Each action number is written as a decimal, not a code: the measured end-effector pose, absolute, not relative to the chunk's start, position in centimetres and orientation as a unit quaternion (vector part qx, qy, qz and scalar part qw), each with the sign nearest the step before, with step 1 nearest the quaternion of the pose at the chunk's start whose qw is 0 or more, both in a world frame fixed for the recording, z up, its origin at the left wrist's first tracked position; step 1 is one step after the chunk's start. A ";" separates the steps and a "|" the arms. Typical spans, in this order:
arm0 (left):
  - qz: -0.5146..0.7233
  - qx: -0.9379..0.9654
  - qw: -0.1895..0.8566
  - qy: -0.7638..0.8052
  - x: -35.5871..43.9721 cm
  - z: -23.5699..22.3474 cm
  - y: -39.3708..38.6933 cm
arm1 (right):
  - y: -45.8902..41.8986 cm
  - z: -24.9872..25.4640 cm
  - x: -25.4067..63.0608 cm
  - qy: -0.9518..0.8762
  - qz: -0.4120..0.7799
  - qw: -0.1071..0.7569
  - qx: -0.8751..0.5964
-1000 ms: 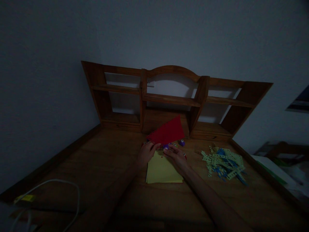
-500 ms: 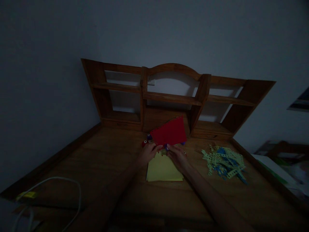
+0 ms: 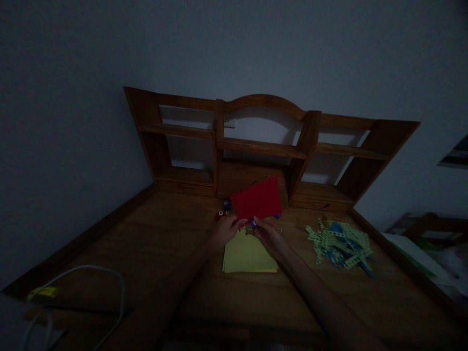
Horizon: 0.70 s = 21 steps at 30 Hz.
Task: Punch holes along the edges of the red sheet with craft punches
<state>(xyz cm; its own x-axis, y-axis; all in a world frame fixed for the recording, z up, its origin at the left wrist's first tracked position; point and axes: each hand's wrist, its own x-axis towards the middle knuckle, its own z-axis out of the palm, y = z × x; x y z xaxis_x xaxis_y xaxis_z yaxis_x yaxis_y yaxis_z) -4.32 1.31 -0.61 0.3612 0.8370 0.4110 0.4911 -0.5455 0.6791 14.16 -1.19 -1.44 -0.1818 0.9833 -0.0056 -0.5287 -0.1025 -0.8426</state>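
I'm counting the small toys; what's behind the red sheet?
Behind the red sheet, a purple piece peeks out at the lower right, and the wooden shelf unit stands farther back. Anything fully covered can't be seen.

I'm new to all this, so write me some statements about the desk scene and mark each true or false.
1. The left hand grips the red sheet. True.
2. The right hand holds a purple piece. True.
3. The yellow paper lies on top of the red sheet. False: it lies on the desk, nearer the person.
4. The green and blue pieces stand inside the shelf unit. False: they lie in a loose pile on the desk, right of the hands.
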 end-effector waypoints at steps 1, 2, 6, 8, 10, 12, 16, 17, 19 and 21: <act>0.376 0.795 0.227 0.419 -4.4 -0.7 1.3 | -1.2 -1.5 14.2 -0.365 0.675 0.560 -0.311; 0.374 0.796 0.226 0.419 -4.4 -0.8 1.4 | -1.1 -1.4 14.2 -0.362 0.675 0.561 -0.313; 0.366 0.798 0.210 0.430 -4.5 -1.3 1.8 | -1.3 -1.2 14.2 -0.355 0.684 0.560 -0.304; 0.363 0.801 0.207 0.429 -4.5 -1.5 1.9 | -1.4 -1.1 14.1 -0.357 0.686 0.554 -0.308; 0.366 0.804 0.214 0.417 -4.6 -1.6 1.9 | -1.5 -1.2 14.1 -0.358 0.680 0.551 -0.324; 0.370 0.807 0.220 0.404 -4.6 -1.5 1.9 | -1.4 -1.3 14.0 -0.361 0.670 0.551 -0.341; 0.367 0.808 0.218 0.405 -4.7 -1.6 1.9 | -1.1 -1.8 14.0 -0.380 0.649 0.553 -0.359; 0.365 0.809 0.217 0.406 -4.7 -1.6 1.9 | -1.0 -1.9 14.0 -0.385 0.643 0.553 -0.363; 0.364 0.810 0.214 0.408 -4.7 -1.6 1.9 | -0.9 -1.9 14.1 -0.396 0.631 0.553 -0.373; 0.361 0.810 0.217 0.409 -4.7 -1.5 1.9 | -1.0 -1.8 14.1 -0.407 0.621 0.551 -0.380</act>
